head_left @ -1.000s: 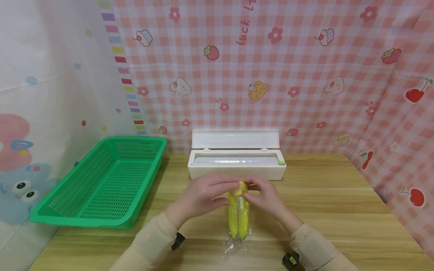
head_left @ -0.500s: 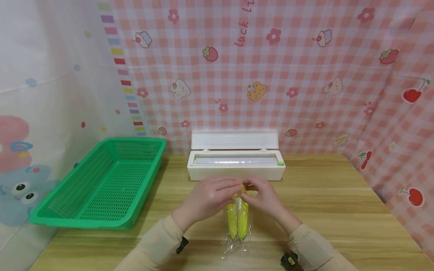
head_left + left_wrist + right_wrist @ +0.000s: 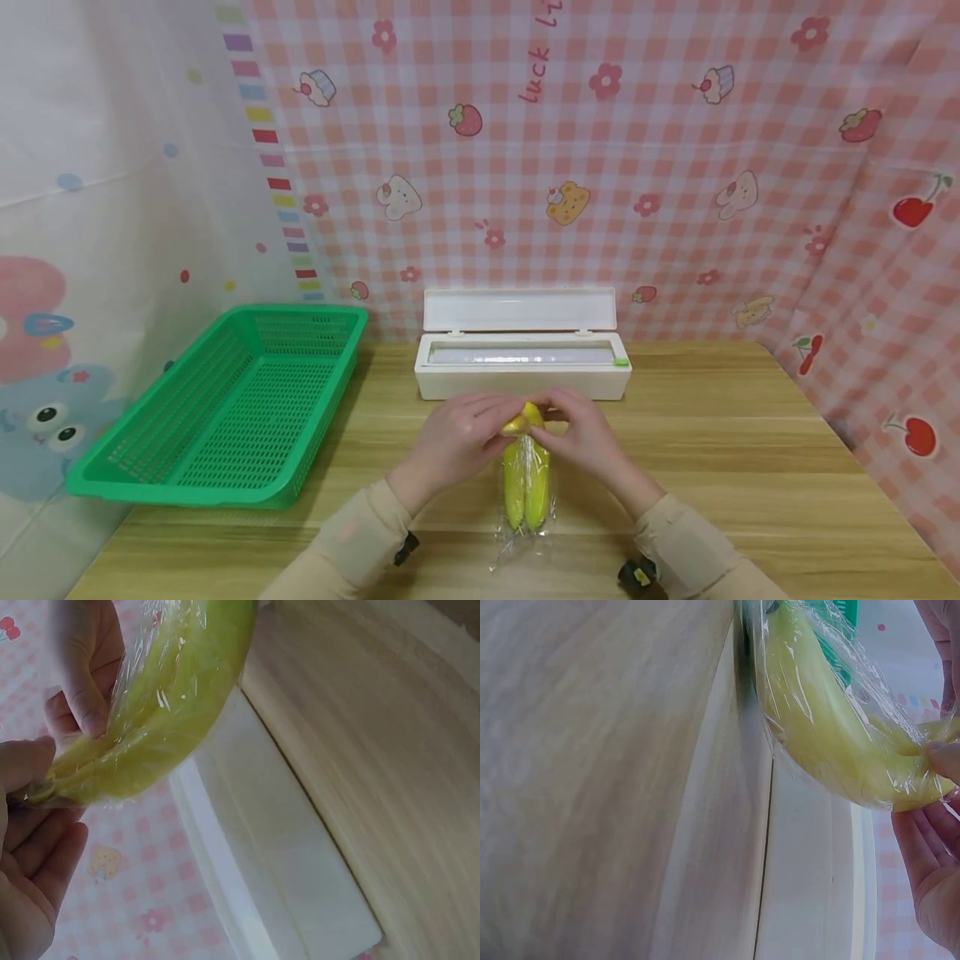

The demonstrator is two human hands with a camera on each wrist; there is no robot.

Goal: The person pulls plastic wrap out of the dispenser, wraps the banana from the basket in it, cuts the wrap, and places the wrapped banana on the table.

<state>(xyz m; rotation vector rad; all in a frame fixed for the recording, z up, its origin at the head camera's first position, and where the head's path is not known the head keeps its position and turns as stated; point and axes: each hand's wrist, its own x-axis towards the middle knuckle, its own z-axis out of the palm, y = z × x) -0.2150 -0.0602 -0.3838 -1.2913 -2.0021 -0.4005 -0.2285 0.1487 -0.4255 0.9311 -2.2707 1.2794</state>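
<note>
A pair of joined yellow bananas [image 3: 537, 487] hangs in front of me, tips downward, wrapped in clear cling film [image 3: 517, 546] whose loose end trails below the tips. My left hand [image 3: 459, 433] pinches the stem end between thumb and fingers; the left wrist view shows that hand [image 3: 30, 877] at the narrow end of the bananas [image 3: 172, 720]. With thumb and fingers my right hand [image 3: 583, 435] grips the wrapped bananas just below the stem. Creased, shiny film over the bananas [image 3: 825, 727] fills the right wrist view. The fingers partly hide the stem.
Behind the hands stands a white cling film dispenser [image 3: 522, 383], its lid [image 3: 520, 310] raised and a roll inside. To the left is a green plastic basket [image 3: 255, 417] on the wooden table [image 3: 720, 467]. A checked pink cloth [image 3: 480, 167] hangs behind.
My left hand's fingers, extended over the stem end earlier, have bent in and now pinch it. The stem end shows between the hands again, angled leftward. My right hand has barely moved.
</note>
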